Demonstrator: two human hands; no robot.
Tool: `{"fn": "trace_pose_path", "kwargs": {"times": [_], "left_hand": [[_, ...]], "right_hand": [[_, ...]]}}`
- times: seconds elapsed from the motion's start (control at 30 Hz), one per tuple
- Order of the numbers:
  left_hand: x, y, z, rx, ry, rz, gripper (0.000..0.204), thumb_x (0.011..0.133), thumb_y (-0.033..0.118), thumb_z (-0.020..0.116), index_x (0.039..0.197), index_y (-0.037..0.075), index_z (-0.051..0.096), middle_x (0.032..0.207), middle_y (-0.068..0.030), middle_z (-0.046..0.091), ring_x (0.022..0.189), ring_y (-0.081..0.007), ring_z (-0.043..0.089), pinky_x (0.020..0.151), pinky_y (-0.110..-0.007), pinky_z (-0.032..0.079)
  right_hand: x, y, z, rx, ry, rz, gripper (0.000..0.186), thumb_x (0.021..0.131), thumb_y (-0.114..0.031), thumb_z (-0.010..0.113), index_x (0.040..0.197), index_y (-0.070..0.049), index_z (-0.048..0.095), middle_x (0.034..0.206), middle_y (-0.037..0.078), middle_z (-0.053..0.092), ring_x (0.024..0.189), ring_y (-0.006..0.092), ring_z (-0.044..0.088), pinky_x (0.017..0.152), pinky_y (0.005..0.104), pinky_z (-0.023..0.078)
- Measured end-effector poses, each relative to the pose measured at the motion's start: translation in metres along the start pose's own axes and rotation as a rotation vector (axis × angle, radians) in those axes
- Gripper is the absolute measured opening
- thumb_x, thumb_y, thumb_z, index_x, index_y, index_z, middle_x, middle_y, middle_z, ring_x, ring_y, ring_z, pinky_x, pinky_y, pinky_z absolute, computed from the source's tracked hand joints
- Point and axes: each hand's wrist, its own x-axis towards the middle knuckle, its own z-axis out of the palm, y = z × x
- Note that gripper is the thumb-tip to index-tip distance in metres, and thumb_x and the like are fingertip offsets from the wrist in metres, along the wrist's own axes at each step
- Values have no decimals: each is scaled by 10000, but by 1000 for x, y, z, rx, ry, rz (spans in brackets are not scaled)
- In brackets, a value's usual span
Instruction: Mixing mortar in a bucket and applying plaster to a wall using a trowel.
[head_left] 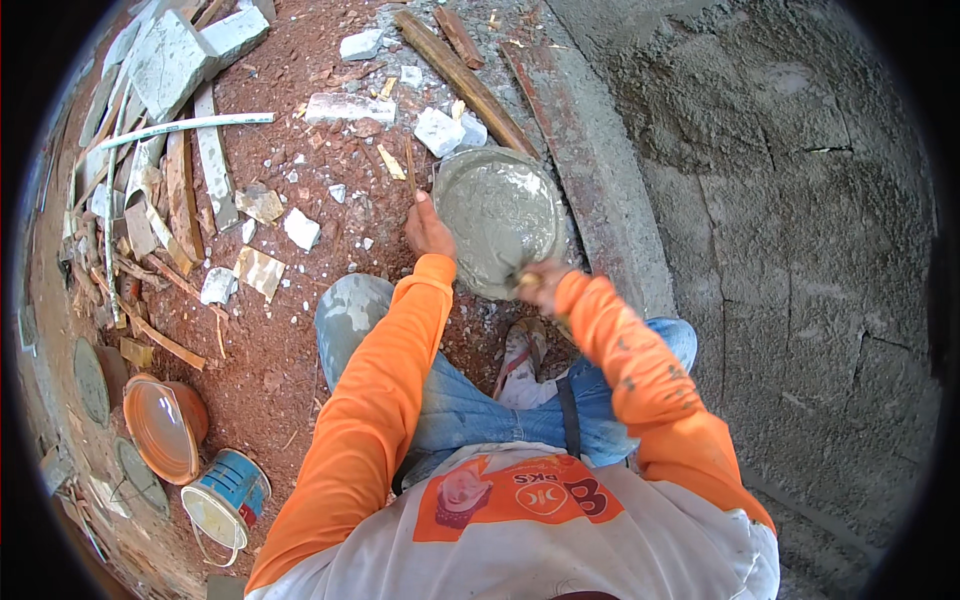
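Observation:
A round bucket (474, 284) filled with wet grey cement mortar (495, 205) stands in front of my knees. My right hand (547, 284) is closed on the light handle of a trowel (526, 279) at the bucket's near right rim. The trowel's working end is blurred and partly sunk in the mortar. At the bucket's left side my left hand (429, 229) is closed, with a thin brown strip (410, 165) standing up from its fingers. The strip looks like wood seen edge-on; its lower part is hidden in the hand.
A rough grey cement surface (770, 220) fills the right side. Beyond the bucket lie a wooden beam (465, 80) and white rubble (438, 131). Scrap wood and a white pipe (190, 124) are piled at left. An orange bucket (165, 430) and a blue pail (230, 490) sit lower left.

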Motion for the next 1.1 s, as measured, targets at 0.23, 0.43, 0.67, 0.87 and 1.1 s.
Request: {"fn": "trace_pose_path", "kwargs": {"times": [0.23,0.43,0.67,0.87,1.1], "left_hand": [[-5,5,19,-56,-12,44,571,876,469,383,733,-62,538,633,-174,509,602,-265,442,606,-395,357],[-6,4,7,0,-13,82,548,884,458,372,754,-50,532,653,-148,498,629,-235,423,617,-375,356],[-23,5,34,-27,-81,66,539,884,463,369,758,-34,537,642,-134,485,627,-218,421,621,-361,359],[-7,-2,25,-192,-40,21,553,891,463,364,798,-48,553,692,-92,515,669,-180,421,641,-335,363],[-1,-8,32,-216,-73,-28,528,882,475,379,787,-21,533,742,-68,503,686,-171,422,663,-326,374]], "right_hand": [[-24,16,-13,-235,51,-31,232,776,-265,585,878,-58,564,692,125,591,690,288,585,671,370,463],[-32,51,-89,-182,354,171,335,766,-323,575,974,-61,583,833,195,608,777,358,589,748,399,465],[-15,34,-15,-100,134,126,393,753,-306,600,998,-2,560,781,203,603,695,343,590,666,376,492],[-60,35,-33,721,-42,183,208,765,-166,627,914,-36,561,573,9,469,397,78,432,352,240,385],[-32,53,-24,-10,337,311,422,746,-325,542,1091,-82,535,952,217,596,926,382,555,825,413,438]]}}
